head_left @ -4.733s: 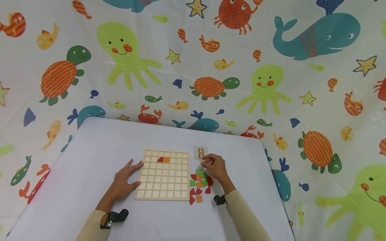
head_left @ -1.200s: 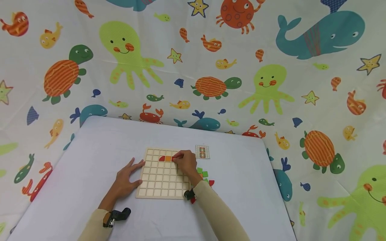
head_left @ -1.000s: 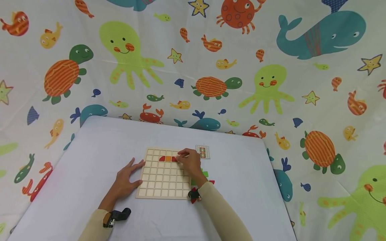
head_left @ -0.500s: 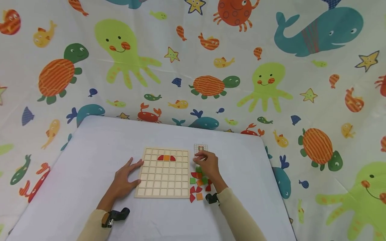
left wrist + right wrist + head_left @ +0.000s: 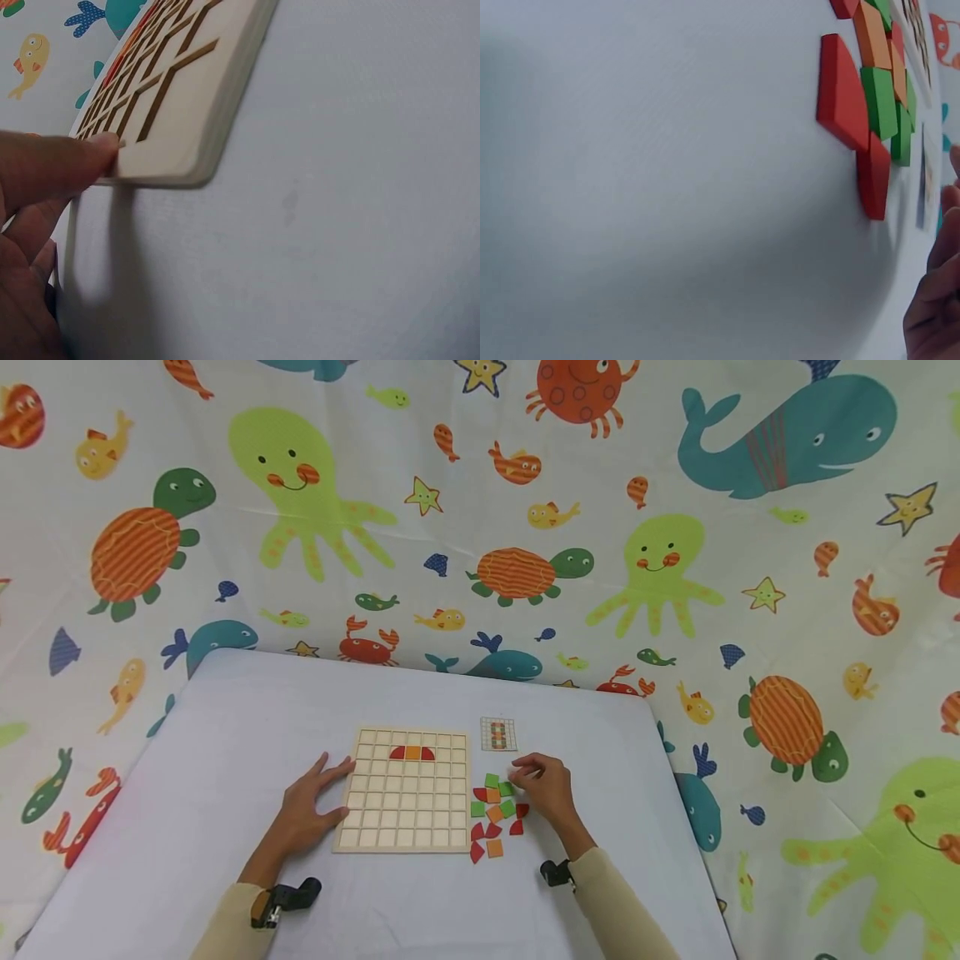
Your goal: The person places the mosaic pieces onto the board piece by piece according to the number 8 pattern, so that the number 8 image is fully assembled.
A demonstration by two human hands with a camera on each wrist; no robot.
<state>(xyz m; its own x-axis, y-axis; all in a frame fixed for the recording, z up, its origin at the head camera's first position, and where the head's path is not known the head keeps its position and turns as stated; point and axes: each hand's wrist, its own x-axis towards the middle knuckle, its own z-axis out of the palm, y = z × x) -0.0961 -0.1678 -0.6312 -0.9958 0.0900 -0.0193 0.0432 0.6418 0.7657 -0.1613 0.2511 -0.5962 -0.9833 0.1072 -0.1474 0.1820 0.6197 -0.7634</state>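
Observation:
A wooden grid board lies flat on the table. In its upper rows sit two red quarter-round pieces with an orange square between them. My left hand has its fingers spread and touches the board's left edge; in the left wrist view the thumb rests on the rim. My right hand is just right of the loose green squares, fingers loosely bent, with nothing visible in them. Red pieces and green squares also show in the right wrist view.
A small pattern card with a printed grid lies beyond the pieces, right of the board. Loose orange squares and red quarter-rounds are scattered along the board's right side. A patterned cloth hangs behind the table.
A second red quarter-round has been set right of the orange square, and my right hand let go of it. That hand then moved right, past the card, to the loose pieces. My left hand stayed put.

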